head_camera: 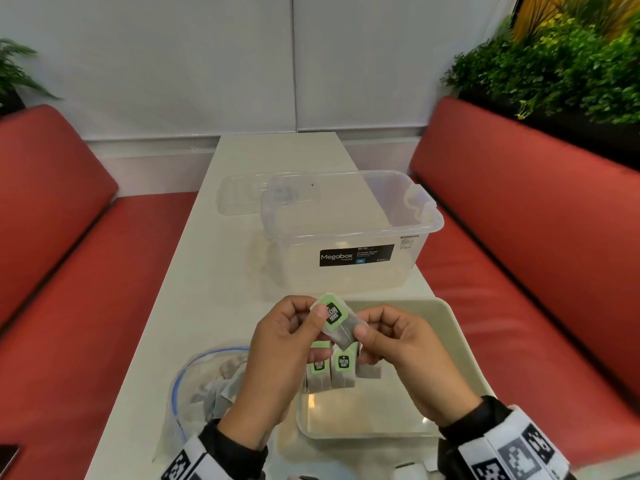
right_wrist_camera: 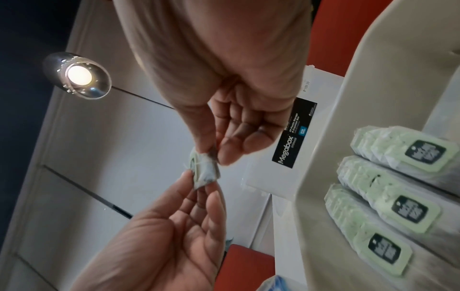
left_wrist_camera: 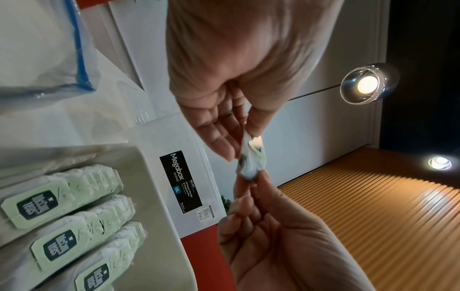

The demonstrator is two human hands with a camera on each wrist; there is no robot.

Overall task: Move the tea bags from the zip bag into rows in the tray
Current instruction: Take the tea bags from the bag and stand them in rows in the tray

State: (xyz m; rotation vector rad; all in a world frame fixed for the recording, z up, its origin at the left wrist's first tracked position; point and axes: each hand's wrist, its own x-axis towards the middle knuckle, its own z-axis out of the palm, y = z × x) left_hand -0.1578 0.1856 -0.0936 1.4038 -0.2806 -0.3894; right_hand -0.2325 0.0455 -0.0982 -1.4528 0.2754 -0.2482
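Both hands sit closest to my view: my left hand (head_camera: 277, 344) and right hand (head_camera: 405, 355) are raised above the near-left corner of the tray (head_camera: 446, 327), thumb and fingertips of each pinched on opposite ends of one tea bag (head_camera: 337, 323), its green tag facing up. From here I judge the main risk is the pull between the two pinches: the paper looks thin, and tugging or twisting it could tear the bag or snap the tag's string. If one pinch lets go early, the bag could swing and drop crooked onto the stacks below, spoiling the row, or land on the table (head_camera: 221, 271) outside the rim. Three overlapping rows of tea bags (left_wrist_camera: 67, 212) already lie side by side in the tray's left part, tags up; its right part shows bare floor. To the left, the zip bag (head_camera: 207, 379) lies open-mouthed with more grey tea bags bunched inside. Beyond the tray stands a clear Megabox storage bin (head_camera: 356, 233); I cannot tell whether anything is in it.
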